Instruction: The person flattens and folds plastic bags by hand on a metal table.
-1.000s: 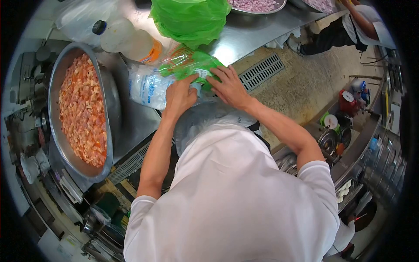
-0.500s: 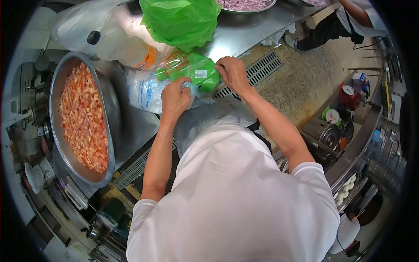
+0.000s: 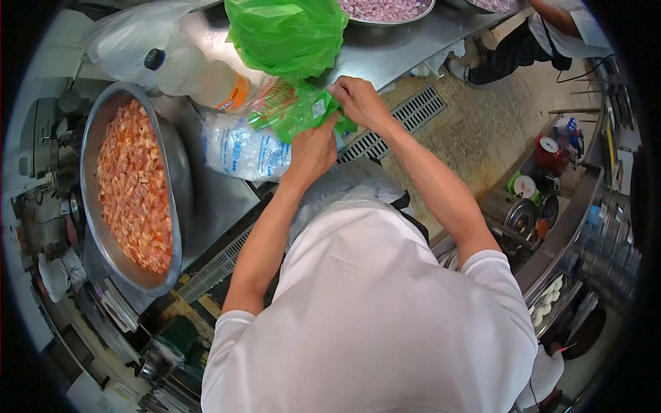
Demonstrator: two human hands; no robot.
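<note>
A green plastic packet (image 3: 292,118) with a small white label and red print lies crumpled at the table's edge. My right hand (image 3: 361,102) pinches its upper right edge between thumb and fingers. Close below, my left hand (image 3: 315,153) is closed on the same packet's lower right part; its fingertips are partly hidden. Beneath and left of the packet is a clear plastic pack with blue print (image 3: 237,148). A larger puffed green bag (image 3: 286,34) stands just beyond the packet.
A big metal bowl of diced meat (image 3: 134,186) stands on the left. Behind the packs lies a plastic bottle with an orange label (image 3: 213,84). Bowls of chopped pinkish food (image 3: 385,8) sit at the far edge. Another person (image 3: 551,34) stands at the upper right, beyond a floor drain (image 3: 399,120).
My left hand has moved right and up from the clear pack's edge onto the green packet. The packet is now bunched and its label tilted. My right hand has shifted slightly up.
</note>
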